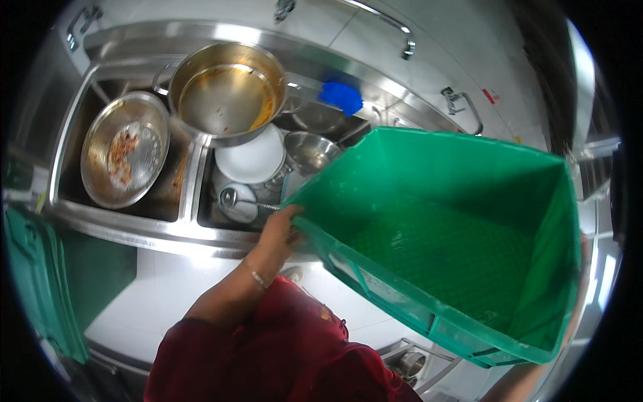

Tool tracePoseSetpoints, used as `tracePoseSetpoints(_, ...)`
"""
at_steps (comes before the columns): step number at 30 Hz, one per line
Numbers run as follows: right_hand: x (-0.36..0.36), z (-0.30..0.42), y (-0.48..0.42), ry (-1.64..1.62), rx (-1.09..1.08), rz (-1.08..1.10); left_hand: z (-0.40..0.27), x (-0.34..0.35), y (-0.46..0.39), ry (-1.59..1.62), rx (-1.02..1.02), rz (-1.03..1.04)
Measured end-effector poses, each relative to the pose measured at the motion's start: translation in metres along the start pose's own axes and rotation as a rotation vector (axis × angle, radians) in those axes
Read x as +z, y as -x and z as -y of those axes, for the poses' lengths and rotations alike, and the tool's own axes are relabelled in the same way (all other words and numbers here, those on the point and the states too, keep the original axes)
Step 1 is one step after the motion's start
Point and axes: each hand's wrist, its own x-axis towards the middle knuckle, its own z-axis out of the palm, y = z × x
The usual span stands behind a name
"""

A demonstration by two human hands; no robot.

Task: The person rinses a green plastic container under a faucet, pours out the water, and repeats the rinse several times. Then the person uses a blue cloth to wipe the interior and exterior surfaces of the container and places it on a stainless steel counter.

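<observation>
A large green plastic crate [452,241] is held up, tilted, between my two hands, over the right side of the steel sink and the floor. Nothing but a wet sheen shows on its inner base. My left hand [281,226] grips the crate's near left corner, with a bracelet on the wrist. At the far right side my right hand [583,251] shows only as a sliver behind the crate wall; its fingers are hidden. White plates [251,158], a ladle [229,197] on a small dish and a steel bowl [310,152] lie in the sink basin beside the crate.
A big steel pot [226,95] with cloudy liquid rests across the basins. An oval steel pan [125,151] with food scraps leans in the left basin. A blue cloth [341,98] lies at the sink's back edge, below wall taps. A green bin [40,281] stands at the left.
</observation>
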Motion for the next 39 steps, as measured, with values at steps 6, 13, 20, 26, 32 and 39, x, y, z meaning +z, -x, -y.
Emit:
tracePoseSetpoints(6, -0.056, -0.074, 0.055, -0.385, 0.172, -0.209, -0.043, 0.027, 0.079, -0.064, 0.33, -0.06)
tracePoseSetpoints(13, -0.093, -0.18, 0.093, -0.703, 0.287, -0.32, -0.028, 0.043, 0.097, -0.019, 0.592, 0.112)
tracePoseSetpoints(20, -0.108, -0.291, 0.086, -0.682, 0.258, -0.201, 0.02, 0.07, 0.075, 0.032, 0.79, 0.063)
tracePoseSetpoints(26, -0.127, -0.376, 0.05, -0.774, 0.266, -0.044, 0.048, 0.099, 0.065, 0.024, 0.904, -0.058)
tracePoseSetpoints(32, -0.127, -0.492, 0.008, -0.712, 0.32, -0.021, 0.057, 0.098, 0.035, -0.025, 0.975, -0.175)
tracePoseSetpoints(39, -0.115, -0.524, -0.033, -0.583, 0.323, 0.086, 0.052, 0.104, 0.021, -0.009, 1.044, -0.267)
